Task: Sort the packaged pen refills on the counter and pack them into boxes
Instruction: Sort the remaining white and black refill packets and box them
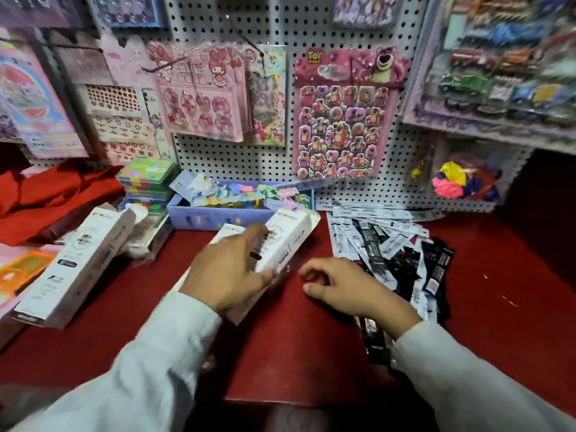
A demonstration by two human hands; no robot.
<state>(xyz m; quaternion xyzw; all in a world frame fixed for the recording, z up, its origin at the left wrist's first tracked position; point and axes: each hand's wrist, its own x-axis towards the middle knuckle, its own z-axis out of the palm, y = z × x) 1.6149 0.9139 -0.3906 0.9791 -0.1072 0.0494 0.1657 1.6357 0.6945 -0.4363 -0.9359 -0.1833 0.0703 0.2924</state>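
A heap of black and white packaged pen refills (392, 244) lies on the right half of the red counter (296, 353). My left hand (227, 272) grips a long white box (286, 241) in the middle of the counter, the box tilted up toward the back. Just to its right, my right hand (352, 288) rests on the counter with its fingers curled and nothing visible in them; its wrist lies over the near edge of the refill heap. A second white box (74, 266) lies at the left.
A blue tray (218, 216) of colourful small items stands at the back against the pegboard wall (237, 163). Stacked green packs (146, 179) and red cloth (46, 198) sit at the back left. Sticker sheets and toy packs hang above.
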